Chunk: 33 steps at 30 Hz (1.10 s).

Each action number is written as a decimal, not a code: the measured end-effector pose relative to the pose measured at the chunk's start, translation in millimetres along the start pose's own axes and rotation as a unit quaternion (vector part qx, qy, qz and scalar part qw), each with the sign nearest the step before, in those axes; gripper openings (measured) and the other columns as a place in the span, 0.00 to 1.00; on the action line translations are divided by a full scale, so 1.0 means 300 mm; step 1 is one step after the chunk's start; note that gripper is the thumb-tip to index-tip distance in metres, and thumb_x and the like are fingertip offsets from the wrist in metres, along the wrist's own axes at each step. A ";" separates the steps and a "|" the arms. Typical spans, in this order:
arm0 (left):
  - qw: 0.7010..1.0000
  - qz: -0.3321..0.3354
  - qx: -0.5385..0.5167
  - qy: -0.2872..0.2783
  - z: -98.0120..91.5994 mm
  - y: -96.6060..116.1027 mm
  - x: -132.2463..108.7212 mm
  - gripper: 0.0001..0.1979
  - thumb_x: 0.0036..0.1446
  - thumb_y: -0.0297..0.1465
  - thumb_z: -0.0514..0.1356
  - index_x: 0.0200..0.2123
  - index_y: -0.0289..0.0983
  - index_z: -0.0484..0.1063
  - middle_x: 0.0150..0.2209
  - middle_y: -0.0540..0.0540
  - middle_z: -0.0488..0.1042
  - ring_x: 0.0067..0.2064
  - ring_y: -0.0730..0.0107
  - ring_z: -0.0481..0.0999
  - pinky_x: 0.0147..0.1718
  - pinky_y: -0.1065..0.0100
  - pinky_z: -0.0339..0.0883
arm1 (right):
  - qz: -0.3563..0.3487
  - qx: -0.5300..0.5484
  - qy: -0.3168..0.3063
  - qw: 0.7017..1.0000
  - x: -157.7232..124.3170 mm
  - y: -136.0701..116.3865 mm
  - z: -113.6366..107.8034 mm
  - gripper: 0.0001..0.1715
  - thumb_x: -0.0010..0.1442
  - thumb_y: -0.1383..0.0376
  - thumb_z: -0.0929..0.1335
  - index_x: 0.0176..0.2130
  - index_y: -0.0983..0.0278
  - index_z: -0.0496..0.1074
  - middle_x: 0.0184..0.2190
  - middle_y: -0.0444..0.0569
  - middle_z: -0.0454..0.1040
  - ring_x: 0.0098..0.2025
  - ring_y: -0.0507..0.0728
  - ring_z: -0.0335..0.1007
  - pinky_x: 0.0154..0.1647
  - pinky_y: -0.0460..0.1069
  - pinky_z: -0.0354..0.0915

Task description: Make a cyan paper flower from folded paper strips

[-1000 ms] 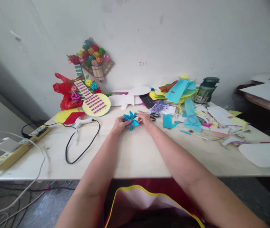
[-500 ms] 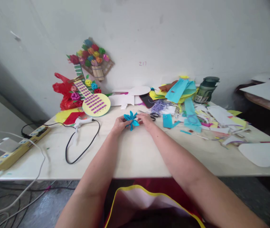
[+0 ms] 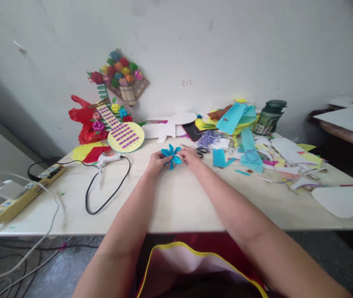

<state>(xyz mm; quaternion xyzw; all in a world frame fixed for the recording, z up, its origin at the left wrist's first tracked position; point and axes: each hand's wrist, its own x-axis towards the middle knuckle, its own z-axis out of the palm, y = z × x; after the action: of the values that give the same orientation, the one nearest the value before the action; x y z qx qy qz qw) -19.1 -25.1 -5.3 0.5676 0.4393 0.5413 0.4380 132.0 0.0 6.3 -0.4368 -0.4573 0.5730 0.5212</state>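
A bright blue paper flower (image 3: 171,155) with several pointed petals is held between both hands above the white table. From the left side, my left hand (image 3: 157,162) grips it, thumb over the petals near the centre. My right hand (image 3: 190,156) pinches petals on the flower's right side; part of its fingers is hidden behind them. Just beyond my right hand lie black-handled scissors (image 3: 201,152). Blue crepe paper pieces (image 3: 219,158) rest to the right of them.
A white glue gun (image 3: 109,159) with a black cord lies left, near a yellow power strip (image 3: 24,194). Behind are a yellow guitar-shaped craft (image 3: 126,137) and a red plastic bag (image 3: 85,120). Paper scraps (image 3: 284,153) and a dark green bottle (image 3: 269,117) are at right.
The flower has turned and tilted slightly between my fingers, its petals shifting a little. Both hands stay in nearly the same place.
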 end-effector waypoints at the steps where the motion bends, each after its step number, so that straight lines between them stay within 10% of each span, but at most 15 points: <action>1: 1.000 0.001 0.003 0.011 -0.001 0.000 0.002 0.13 0.36 0.35 0.67 0.26 0.34 0.72 0.21 0.50 0.70 0.21 0.75 0.67 0.19 0.73 0.58 | -0.003 0.001 -0.006 1.000 0.003 0.004 -0.002 0.10 0.35 0.68 0.67 0.14 0.63 0.59 0.09 0.36 0.54 0.13 0.45 0.43 0.16 0.45 0.40; 19: 1.000 -0.012 0.006 -0.004 0.007 0.007 -0.007 0.15 0.34 0.36 0.68 0.26 0.33 0.72 0.22 0.50 0.71 0.22 0.75 0.67 0.21 0.72 0.62 | -0.044 -0.093 -0.071 0.992 0.010 0.010 -0.035 0.07 0.38 0.65 0.66 0.16 0.64 0.62 0.11 0.38 0.61 0.13 0.45 0.45 0.15 0.44 0.42; 33: 0.999 -0.002 0.025 0.033 0.008 0.010 -0.006 0.13 0.36 0.35 0.67 0.24 0.33 0.71 0.19 0.50 0.69 0.20 0.76 0.66 0.19 0.72 0.59 | -0.283 -0.215 -0.030 0.934 0.047 0.027 -0.027 0.03 0.37 0.67 0.69 0.16 0.62 0.71 0.21 0.42 0.68 0.25 0.50 0.60 0.28 0.46 0.56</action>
<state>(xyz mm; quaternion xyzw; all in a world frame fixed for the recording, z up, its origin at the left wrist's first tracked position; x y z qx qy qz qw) -16.7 -27.5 -2.8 0.5594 0.4681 0.5477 0.4098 137.4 14.4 -3.6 -0.3738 -0.6895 0.3026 0.5416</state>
